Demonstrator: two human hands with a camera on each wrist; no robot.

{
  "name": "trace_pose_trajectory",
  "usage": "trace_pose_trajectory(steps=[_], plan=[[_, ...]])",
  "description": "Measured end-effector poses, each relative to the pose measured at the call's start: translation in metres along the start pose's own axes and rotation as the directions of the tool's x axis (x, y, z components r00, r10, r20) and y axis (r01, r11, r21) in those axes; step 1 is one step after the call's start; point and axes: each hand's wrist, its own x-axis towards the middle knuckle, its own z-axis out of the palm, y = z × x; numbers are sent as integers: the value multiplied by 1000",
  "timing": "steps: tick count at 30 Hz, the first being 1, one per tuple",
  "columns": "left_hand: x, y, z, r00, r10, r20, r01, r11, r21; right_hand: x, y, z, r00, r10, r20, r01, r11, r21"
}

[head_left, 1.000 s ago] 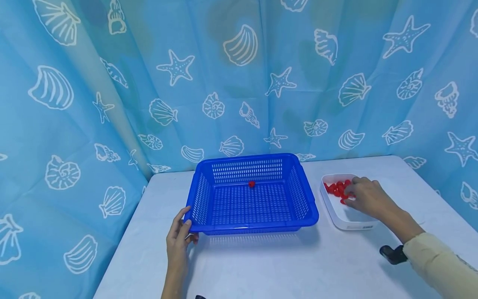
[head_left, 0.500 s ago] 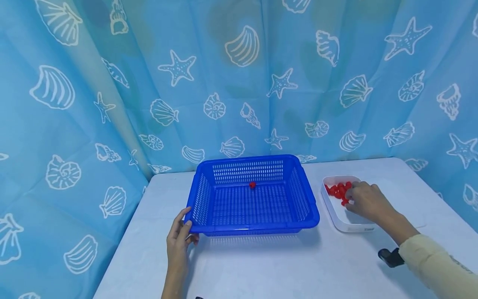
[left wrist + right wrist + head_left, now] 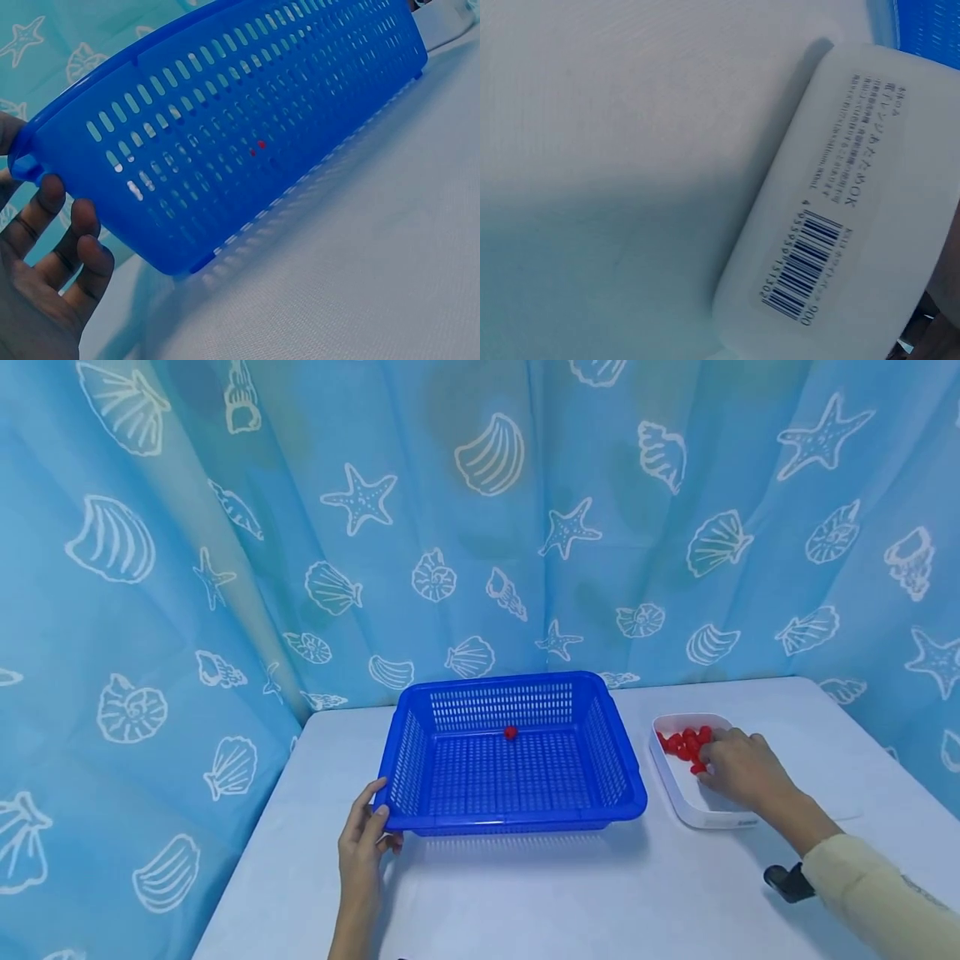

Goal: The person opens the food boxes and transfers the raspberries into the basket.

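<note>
gripping the blue basket (image 3: pixel 517 820), mid-frame in the head view, near its lower-left corner with the left hand (image 3: pixel 363 845); reaching with the right hand (image 3: pixel 750 772) among red pieces (image 3: pixel 683 746) in the white container (image 3: pixel 712 819), at mid-right; cannot tell whether pinching. best to nip lightly, singly.

Curtained-off tabletop workspace, room type unclear: blue seashell-print curtain (image 3: pixel 480 535) behind and beside white table (image 3: pixel 525 893).

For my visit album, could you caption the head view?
Left hand holding a blue basket, right hand at red pieces in a white container.
</note>
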Motion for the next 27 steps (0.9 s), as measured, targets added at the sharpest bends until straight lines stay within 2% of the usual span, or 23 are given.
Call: trace_pose_trajectory(steps=[4,10,20,27], plan=[[-5,-6,-2,1000,-25,-10,25,1000,3,-5,1,7,1000,-25,-16,25,1000,-17],[-1,-5,-2,1000,12,10,-11,1000,-26,-2,5,8,999,-44,-29,43,998,-36],[1,-4,0,1000,1,3,-1,1000,-26,-4,8,-6,999,10,-41,-8,999,48],[0,-2,0,1000,9,0,-9,1000,-16,-3,4,-16,998,2,-67,3,997,81]])
